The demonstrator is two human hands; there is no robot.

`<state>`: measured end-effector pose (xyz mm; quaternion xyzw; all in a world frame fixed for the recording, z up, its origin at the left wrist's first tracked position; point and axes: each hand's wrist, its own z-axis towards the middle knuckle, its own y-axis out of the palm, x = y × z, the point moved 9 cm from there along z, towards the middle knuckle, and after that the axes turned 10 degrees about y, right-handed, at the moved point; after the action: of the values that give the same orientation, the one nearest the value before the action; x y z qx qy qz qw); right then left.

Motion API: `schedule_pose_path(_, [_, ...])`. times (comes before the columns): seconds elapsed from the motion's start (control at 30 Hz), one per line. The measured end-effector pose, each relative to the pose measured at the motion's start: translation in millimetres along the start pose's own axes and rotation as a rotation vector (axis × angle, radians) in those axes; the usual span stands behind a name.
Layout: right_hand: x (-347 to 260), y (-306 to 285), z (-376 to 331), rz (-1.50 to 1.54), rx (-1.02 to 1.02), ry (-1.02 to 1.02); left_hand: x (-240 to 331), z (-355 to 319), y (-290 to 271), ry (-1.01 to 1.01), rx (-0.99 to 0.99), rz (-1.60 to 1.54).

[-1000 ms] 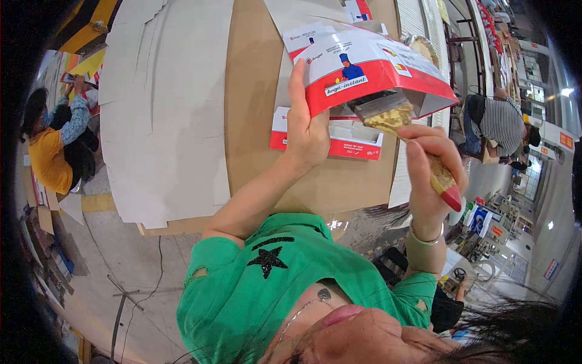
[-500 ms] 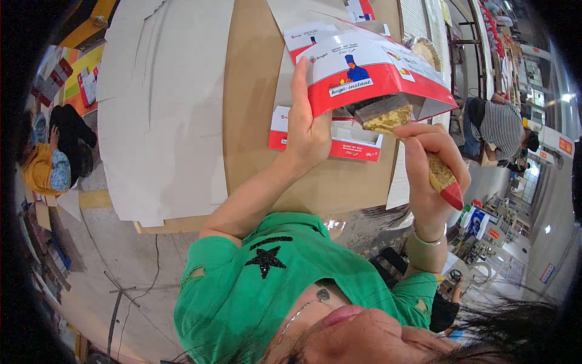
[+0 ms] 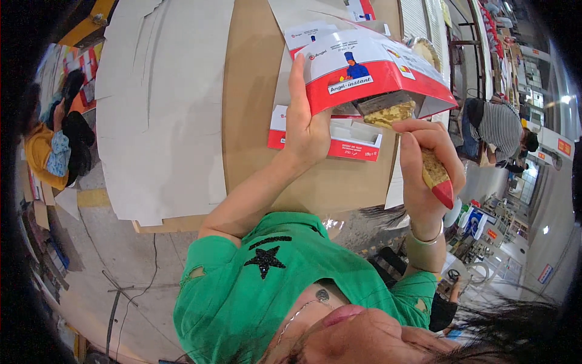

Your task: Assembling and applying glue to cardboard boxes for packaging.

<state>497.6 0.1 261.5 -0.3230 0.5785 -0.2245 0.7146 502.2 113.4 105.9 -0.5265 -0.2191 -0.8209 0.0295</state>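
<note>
A red and white printed carton (image 3: 345, 53) is tilted up in my left hand (image 3: 308, 134), whose thumb and palm press its left side. My right hand (image 3: 429, 161) is closed round a flat paintbrush (image 3: 393, 113) with a red-ended handle and a yellow, crusted ferrule. The brush's dark bristles reach in under the carton's near red edge, so their tips are hidden. Below the carton, another red and white carton piece (image 3: 356, 150) lies on the table.
More printed cartons (image 3: 306, 35) lie behind the raised one. Brown board (image 3: 245, 139) and large white sheets (image 3: 163, 115) cover the table. A person in yellow (image 3: 45, 155) is at far left, and one in a striped top (image 3: 500, 124) is at the right.
The brush and my right hand have shifted slightly left along the carton's edge. My left hand and the carton stay almost still. The person at far left has moved an arm.
</note>
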Motion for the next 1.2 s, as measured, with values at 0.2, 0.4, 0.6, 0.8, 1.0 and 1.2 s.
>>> schedule_pose_path(0.2, [-4.5,1.4,-2.4,-0.067,-0.009,-0.064,6.2,1.6,-1.9,0.037,-0.008,0.052])
schedule_pose_path(0.4, [-9.6,2.7,-1.5,-0.055,-0.003,-0.096,3.2,1.0,-0.8,-0.028,0.018,-0.048])
schedule_pose_path(0.6, [-13.6,-1.5,-5.3,-0.082,-0.009,-0.085,5.9,2.9,-4.8,0.05,0.005,0.08])
schedule_pose_path(0.8, [-20.7,-4.6,-8.5,-0.102,-0.028,-0.112,-0.5,-1.2,-6.0,0.008,0.019,-0.016])
schedule_pose_path(1.0, [-17.7,-2.8,-9.3,-0.152,-0.05,-0.137,2.5,-2.0,-5.3,-0.023,0.013,0.027])
schedule_pose_path(1.2, [-23.4,0.4,-10.4,-0.105,-0.063,-0.156,-6.8,-4.7,-2.8,-0.101,0.03,-0.147])
